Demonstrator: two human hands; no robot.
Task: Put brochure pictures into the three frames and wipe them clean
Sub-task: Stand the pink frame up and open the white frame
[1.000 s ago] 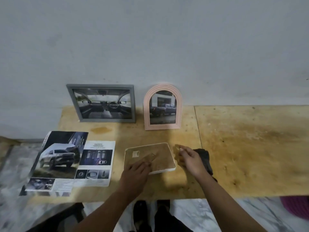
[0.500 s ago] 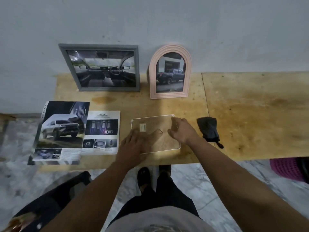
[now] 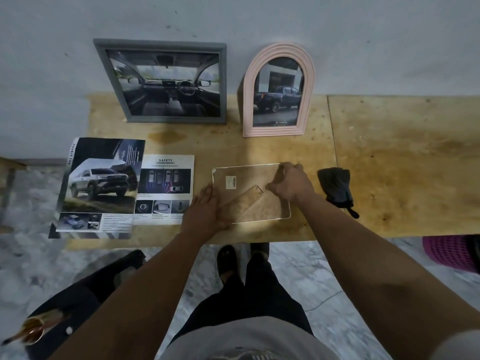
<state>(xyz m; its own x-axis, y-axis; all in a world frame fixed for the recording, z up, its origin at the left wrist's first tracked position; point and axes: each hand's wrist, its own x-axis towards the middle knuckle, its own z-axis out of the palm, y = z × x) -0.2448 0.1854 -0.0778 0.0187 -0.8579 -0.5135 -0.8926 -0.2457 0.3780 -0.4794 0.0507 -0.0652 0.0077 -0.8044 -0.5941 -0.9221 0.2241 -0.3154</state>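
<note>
Frames at 11 and 1 o'clock, grey frame [image 3: 166,81] and pink frame [image 3: 279,90], already carry pictures. Third frame [image 3: 250,193] lies flat at centre of the surface [image 3: 389,157], seemingly empty; left hand [image 3: 205,211] rests open on its edge, right hand [image 3: 291,183] pinches its corner. Wiping cloth [image 3: 336,187] waits at 3 o'clock.

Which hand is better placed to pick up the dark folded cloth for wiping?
The right hand, probably. The dark folded cloth lies just to its right on the wooden table. The left hand rests at the clear frame's opposite side, farther away.
</note>
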